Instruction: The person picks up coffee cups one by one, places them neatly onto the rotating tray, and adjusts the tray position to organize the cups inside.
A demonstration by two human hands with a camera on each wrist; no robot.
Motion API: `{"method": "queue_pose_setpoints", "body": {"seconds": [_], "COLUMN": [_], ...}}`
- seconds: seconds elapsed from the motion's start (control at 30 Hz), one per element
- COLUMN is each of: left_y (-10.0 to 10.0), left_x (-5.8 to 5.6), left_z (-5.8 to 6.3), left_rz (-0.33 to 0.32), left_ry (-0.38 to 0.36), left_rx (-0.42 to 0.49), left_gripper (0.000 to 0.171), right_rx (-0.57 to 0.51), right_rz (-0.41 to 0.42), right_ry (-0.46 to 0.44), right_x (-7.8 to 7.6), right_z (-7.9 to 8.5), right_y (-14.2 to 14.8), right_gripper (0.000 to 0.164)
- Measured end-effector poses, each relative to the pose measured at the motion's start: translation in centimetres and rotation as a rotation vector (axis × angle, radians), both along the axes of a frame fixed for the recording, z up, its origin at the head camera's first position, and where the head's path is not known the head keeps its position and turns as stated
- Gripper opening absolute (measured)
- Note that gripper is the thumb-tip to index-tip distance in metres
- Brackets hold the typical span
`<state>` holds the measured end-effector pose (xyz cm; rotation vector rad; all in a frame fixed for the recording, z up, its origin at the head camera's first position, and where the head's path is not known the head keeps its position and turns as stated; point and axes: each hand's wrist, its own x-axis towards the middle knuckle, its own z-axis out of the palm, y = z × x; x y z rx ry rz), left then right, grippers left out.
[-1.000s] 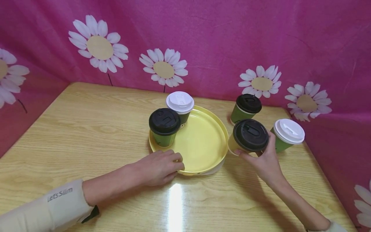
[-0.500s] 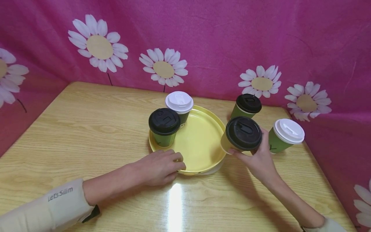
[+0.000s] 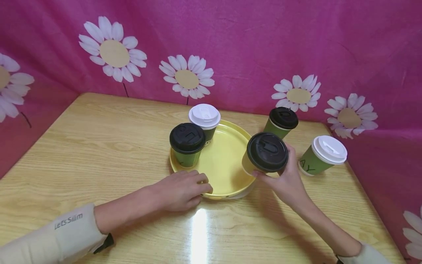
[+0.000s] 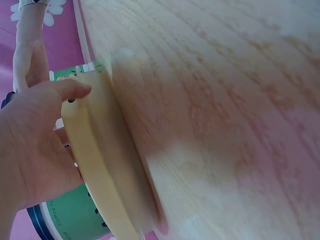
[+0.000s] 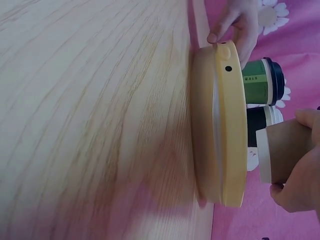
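My right hand (image 3: 284, 181) grips a brown paper coffee cup (image 5: 287, 150) with a black lid (image 3: 267, 152), slightly tilted. The cup hangs over the right rim of a round yellow tray (image 3: 227, 170). At the tray's near left edge, my left hand (image 3: 184, 189) pinches the rim, with the thumb (image 4: 75, 90) on the outer wall and the fingers on the inner side. Standing on the tray's left part are a green cup with a black lid (image 3: 187, 139) and, behind it, a dark cup with a white lid (image 3: 204, 116).
Right of the tray, a green cup with a black lid (image 3: 280, 123) stands toward the back. Nearer the table's right edge is a green cup with a white lid (image 3: 324, 154). A pink flowered cloth (image 3: 237, 55) hangs behind the wooden table (image 3: 115, 139).
My right hand has carried the brown cup leftward, from beside the tray to over its right rim. My left hand stays at the tray's edge, and the other cups have not moved.
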<state>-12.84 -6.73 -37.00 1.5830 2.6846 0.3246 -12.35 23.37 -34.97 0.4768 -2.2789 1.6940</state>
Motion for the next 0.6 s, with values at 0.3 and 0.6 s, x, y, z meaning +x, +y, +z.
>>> {"method": "queue_pose_setpoints", "body": {"seconds": [0.3,0.6], "left_y": [-0.2,-0.4], "left_x": [0.1,0.6], "left_z": [0.4,1.3], "left_rz": [0.020,0.050], "left_ry": [-0.036,-0.015], "left_rx": [0.030,0.071], "left_gripper": [0.039,0.044], "right_rx": [0.007,0.030], "right_rz": [0.017,0.013], "right_ry": [-0.013,-0.060], "right_x": [-0.1,-0.1], "right_z": [0.0,0.1], "right_y": [-0.8,-1.7], "right_gripper": [0.099,0.097]}}
